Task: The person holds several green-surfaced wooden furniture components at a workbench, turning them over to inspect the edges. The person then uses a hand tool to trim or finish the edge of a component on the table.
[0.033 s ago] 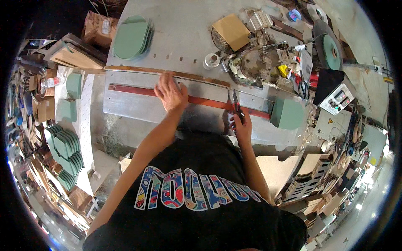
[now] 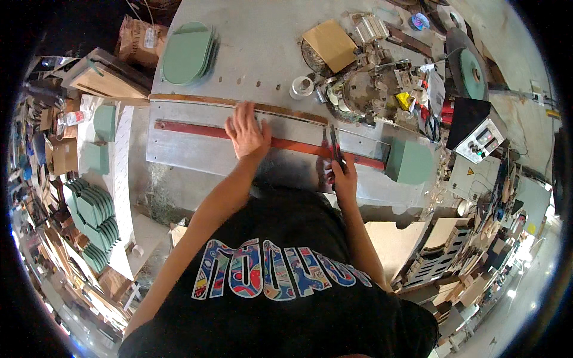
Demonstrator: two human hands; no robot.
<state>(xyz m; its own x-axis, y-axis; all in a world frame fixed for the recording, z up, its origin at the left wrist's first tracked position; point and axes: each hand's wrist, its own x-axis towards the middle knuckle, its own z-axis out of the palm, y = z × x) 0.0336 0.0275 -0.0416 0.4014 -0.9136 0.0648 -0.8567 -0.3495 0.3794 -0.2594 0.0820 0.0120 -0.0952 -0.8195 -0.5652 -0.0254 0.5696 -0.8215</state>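
Palm down, fingers loosely spread, the left hand (image 2: pixel 249 136) lies across the red strip (image 2: pixel 200 129) on the metal bench (image 2: pixel 179 150); the right hand (image 2: pixel 344 174) grips a slim dark tool (image 2: pixel 335 143) over it. Should that grip slip, the strip might get scratched. Beyond, a brown rail (image 2: pixel 286 113) meets the left fingertips; rightward, a green block (image 2: pixel 412 162) hems in the strip's end; a grimy machine (image 2: pixel 365 95) crowds the far side.

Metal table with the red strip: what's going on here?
A person is standing at a metal table. Their left hand, spread open, is over a red strip; whether it presses down is hard to tell. Their right hand holds a slim dark tool, its exact kind unclear. A green block sits by the strip's right end, and stacked green panels lie farther back on the left.
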